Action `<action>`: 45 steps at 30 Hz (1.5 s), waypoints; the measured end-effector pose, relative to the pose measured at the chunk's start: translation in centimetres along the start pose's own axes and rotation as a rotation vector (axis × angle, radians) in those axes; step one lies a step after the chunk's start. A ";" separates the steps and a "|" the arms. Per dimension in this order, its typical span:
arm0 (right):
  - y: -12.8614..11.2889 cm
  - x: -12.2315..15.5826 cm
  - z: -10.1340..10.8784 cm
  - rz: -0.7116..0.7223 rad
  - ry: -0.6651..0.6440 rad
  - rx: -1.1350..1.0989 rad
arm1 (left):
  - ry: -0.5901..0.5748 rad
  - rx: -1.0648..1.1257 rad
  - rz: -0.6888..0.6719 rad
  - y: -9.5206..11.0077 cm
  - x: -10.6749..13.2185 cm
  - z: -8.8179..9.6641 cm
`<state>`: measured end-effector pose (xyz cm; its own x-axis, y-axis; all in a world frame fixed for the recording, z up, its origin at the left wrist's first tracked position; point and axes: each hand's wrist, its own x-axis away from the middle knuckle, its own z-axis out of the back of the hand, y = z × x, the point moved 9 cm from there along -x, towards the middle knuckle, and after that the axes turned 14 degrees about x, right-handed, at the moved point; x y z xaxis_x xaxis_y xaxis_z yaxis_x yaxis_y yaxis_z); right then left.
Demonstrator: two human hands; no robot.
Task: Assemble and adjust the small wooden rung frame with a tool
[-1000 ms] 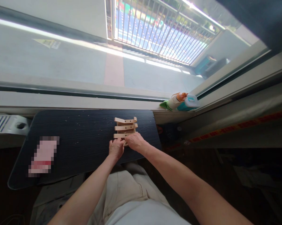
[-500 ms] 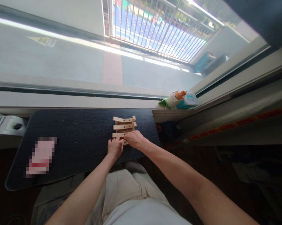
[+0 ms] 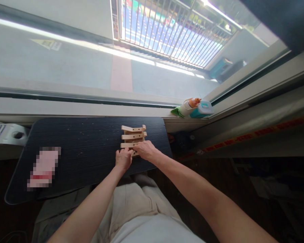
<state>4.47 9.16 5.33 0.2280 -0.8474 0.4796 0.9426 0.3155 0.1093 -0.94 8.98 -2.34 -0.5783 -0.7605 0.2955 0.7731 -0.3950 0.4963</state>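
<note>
A small wooden assembly (image 3: 133, 135) of light slats laid crosswise lies on the right part of a black tabletop (image 3: 86, 152). My left hand (image 3: 123, 159) has its fingers curled on the near left end of the assembly. My right hand (image 3: 146, 150) is closed over the nearest slat from the right. Both hands meet at the near edge of the wooden piece and hide that part of it.
A pink packet (image 3: 43, 167), blurred out, lies at the table's left. On the window sill at the right sit a white bottle with an orange cap (image 3: 189, 106) and a teal box (image 3: 202, 109). A white device (image 3: 7, 134) stands at the far left.
Both hands have stayed on the near edge of the wooden assembly, with only a slight shift of the view to the left.
</note>
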 end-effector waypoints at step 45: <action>-1.8 -0.2 -0.3 0.042 -0.032 0.042 | -0.014 0.015 0.023 -0.3 0.0 -0.3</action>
<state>2.79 8.57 4.76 0.2588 -0.8193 0.5117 0.9212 0.3686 0.1244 -1.03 8.94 -2.73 -0.5643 -0.7620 0.3178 0.7822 -0.3703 0.5011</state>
